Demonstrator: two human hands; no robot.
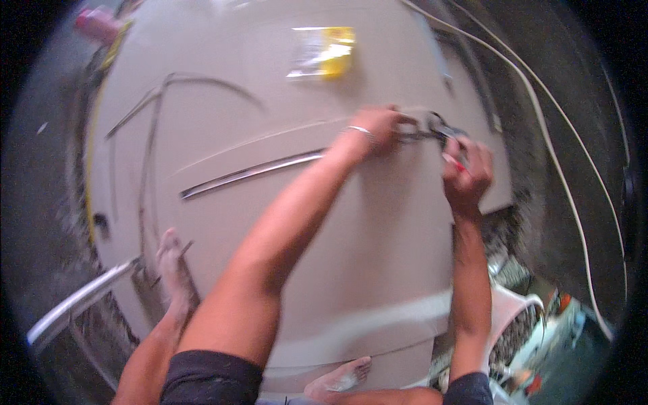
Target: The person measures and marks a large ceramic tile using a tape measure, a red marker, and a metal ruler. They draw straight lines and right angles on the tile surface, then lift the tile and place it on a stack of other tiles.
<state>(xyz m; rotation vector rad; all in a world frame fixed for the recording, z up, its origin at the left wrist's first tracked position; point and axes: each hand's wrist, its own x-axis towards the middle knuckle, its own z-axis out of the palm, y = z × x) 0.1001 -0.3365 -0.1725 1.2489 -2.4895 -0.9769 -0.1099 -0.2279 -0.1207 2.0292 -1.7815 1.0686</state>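
Note:
A long metal channel (250, 173) lies slanting across the large pale board (351, 250). My left hand (378, 131), with a band at its wrist, is closed at the channel's right end, fingers on a metal piece (410, 138) beside a dark tool head (435, 125). My right hand (467, 169) grips that tool, which looks like snips, by a red-trimmed handle; the tool's exact shape is blurred. Above my hands lies a clear plastic bag (320, 52) with yellow on it.
Thin bent rods or wires (167, 84) lie at the left. A metal frame (81, 297) is at lower left. My bare feet (341, 378) rest on the board. Pale cables (540, 108) run along the right. A pink object (98, 25) stands at top left, and assorted clutter (520, 317) lies at lower right.

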